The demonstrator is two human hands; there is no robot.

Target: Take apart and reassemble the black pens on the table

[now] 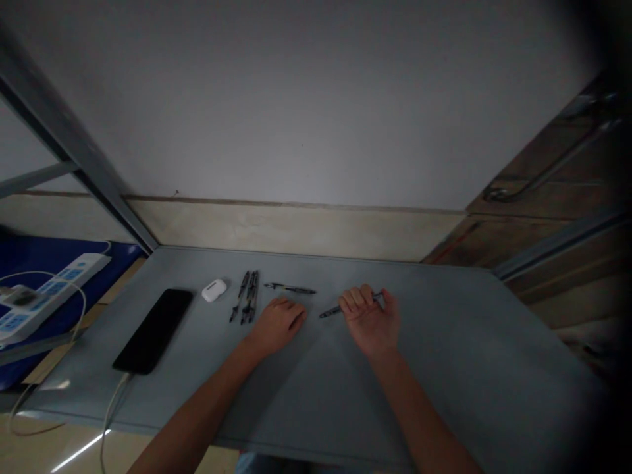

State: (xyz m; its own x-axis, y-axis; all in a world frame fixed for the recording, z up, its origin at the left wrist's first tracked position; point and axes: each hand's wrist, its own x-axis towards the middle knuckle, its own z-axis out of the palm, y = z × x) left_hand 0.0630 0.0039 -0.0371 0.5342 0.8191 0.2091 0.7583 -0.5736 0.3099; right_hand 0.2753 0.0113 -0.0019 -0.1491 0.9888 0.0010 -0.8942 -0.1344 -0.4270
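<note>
My right hand [369, 316] is turned palm up over the grey table, its fingers curled round a dark pen [330, 311] whose one end points left. My left hand [280, 322] rests on the tabletop, back up, with its fingers bent together; whether anything is under them is hidden. Just beyond it lies another pen [290, 288], roughly crosswise. Left of that, several similar pens [249, 296] lie side by side, pointing away from me.
A white earbud case [214, 290] and a black phone [154, 331] with a cable lie on the table [316, 395] at the left. Beyond the left edge, a power strip [54, 289] sits on a blue surface. A wall backs the table; metal posts stand at both sides.
</note>
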